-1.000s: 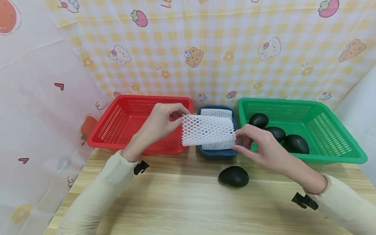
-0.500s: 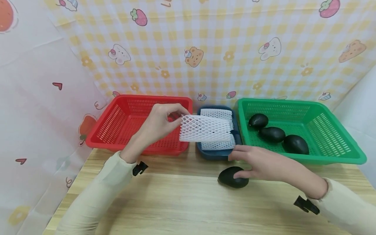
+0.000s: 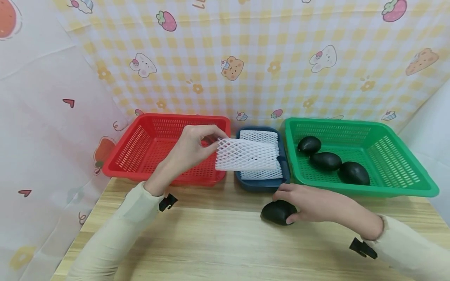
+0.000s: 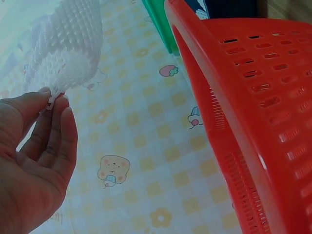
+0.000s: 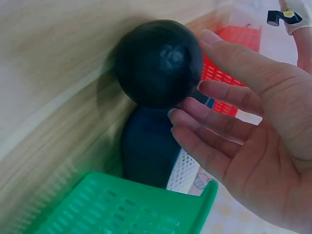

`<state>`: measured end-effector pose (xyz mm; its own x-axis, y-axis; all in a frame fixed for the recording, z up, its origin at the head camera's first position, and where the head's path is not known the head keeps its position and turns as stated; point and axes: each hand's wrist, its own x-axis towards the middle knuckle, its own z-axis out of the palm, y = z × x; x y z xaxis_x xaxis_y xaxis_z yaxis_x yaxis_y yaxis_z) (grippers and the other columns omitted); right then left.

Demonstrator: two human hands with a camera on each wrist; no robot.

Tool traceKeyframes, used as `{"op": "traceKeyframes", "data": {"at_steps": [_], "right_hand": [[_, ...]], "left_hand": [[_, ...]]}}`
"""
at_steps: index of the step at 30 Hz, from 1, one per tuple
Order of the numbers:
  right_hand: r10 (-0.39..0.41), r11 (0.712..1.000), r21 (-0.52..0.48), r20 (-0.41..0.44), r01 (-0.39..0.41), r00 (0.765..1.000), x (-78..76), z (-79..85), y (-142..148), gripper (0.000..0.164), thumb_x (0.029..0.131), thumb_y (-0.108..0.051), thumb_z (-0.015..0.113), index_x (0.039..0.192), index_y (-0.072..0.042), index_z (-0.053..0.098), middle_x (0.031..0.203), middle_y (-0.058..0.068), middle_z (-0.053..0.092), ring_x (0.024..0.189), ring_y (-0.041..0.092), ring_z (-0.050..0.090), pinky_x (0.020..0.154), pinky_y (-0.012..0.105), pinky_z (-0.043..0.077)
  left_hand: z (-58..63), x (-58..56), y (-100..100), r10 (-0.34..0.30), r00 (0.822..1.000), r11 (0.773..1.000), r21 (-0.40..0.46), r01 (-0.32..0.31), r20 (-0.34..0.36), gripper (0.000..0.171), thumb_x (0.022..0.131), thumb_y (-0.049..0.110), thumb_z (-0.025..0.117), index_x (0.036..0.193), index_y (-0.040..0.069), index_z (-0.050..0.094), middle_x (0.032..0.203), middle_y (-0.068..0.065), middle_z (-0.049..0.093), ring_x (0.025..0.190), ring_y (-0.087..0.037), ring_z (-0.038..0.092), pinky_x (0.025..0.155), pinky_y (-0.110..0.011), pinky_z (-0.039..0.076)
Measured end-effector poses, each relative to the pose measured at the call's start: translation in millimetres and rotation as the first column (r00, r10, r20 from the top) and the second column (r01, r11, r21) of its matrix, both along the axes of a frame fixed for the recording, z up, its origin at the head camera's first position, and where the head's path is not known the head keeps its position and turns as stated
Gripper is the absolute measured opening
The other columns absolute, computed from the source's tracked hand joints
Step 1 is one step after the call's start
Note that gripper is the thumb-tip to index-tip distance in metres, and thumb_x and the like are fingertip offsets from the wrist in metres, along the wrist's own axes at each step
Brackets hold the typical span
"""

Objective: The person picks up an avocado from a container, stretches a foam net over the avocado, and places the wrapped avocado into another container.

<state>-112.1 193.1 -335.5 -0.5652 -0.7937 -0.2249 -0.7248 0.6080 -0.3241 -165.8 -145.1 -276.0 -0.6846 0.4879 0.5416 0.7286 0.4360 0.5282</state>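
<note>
My left hand [image 3: 191, 146] pinches one end of a white foam fruit net [image 3: 242, 154] between thumb and fingers, holding it up above the blue box [image 3: 258, 185]. The pinch shows up close in the left wrist view, with the net [image 4: 73, 53] spreading from the fingertips. Lower right, my right hand [image 3: 313, 203] reaches over a dark avocado [image 3: 274, 212] on the table, thumb on the near side and fingers on the far side. In the right wrist view the loosely spread fingertips come to the upper edge of the avocado [image 5: 158, 63].
More foam nets [image 3: 258, 135] lie in the blue box. To its left stands a red basket [image 3: 165, 181]; to its right, a green basket [image 3: 397, 191] with 3 avocados [image 3: 325, 160]. A checked cloth [image 3: 218, 86] hangs behind.
My right hand has left the net's right end and come down to the avocado on the table. The net's right end hangs free; my left hand stays nearly in place with it.
</note>
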Motion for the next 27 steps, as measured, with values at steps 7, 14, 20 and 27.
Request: {"op": "traceKeyframes", "data": {"at_steps": [7, 14, 20, 27], "right_hand": [[-0.031, 0.999, 0.034, 0.05, 0.03, 0.998, -1.4, -7.4, -2, 0.056, 0.079, -0.027, 0.09, 0.127, -0.013, 0.064, 0.116, -0.003, 0.058, 0.096, 0.015, 0.059, 0.082, 0.036, 0.055], [-0.039, 0.999, 0.029, 0.115, 0.036, 0.993, -2.9, -9.4, -2, 0.058, 0.081, -0.03, 0.089, 0.13, -0.013, 0.062, 0.121, 0.0, 0.061, 0.101, 0.018, 0.061, 0.084, 0.038, 0.055], [-0.034, 0.999, 0.031, 0.119, 0.031, 0.992, -3.9, -10.7, -2, 0.057, 0.082, -0.032, 0.087, 0.13, -0.013, 0.062, 0.12, 0.0, 0.061, 0.101, 0.018, 0.062, 0.083, 0.037, 0.055], [-0.042, 0.999, 0.017, 0.158, 0.04, 0.987, -4.7, -13.4, -2, 0.058, 0.083, -0.031, 0.086, 0.132, -0.012, 0.061, 0.124, 0.001, 0.063, 0.103, 0.015, 0.061, 0.084, 0.037, 0.054]], "left_hand": [[-0.5, 0.6, 0, -0.019, 1.0, 1.0, -0.001, 0.019, -0.013, 0.027, 0.083, -0.003, 0.081, 0.108, 0.006, 0.075, 0.102, -0.001, 0.073, 0.082, -0.01, 0.067, 0.073, -0.029, 0.057], [-3.1, -1.7, 1, -0.029, 0.999, 1.0, -0.005, 0.029, -0.034, 0.026, 0.083, -0.004, 0.081, 0.107, 0.005, 0.075, 0.1, -0.001, 0.073, 0.081, -0.01, 0.067, 0.071, -0.027, 0.057], [-5.8, -2.6, 2, -0.035, 0.999, 0.999, -0.012, 0.035, -0.031, 0.027, 0.083, -0.004, 0.081, 0.107, 0.005, 0.075, 0.1, -0.001, 0.073, 0.082, -0.009, 0.067, 0.071, -0.027, 0.057], [-8.4, -4.0, 3, -0.049, 0.998, 0.999, -0.008, 0.049, -0.036, 0.026, 0.083, -0.004, 0.081, 0.106, 0.005, 0.075, 0.1, -0.001, 0.072, 0.081, -0.009, 0.066, 0.072, -0.026, 0.057]]}}
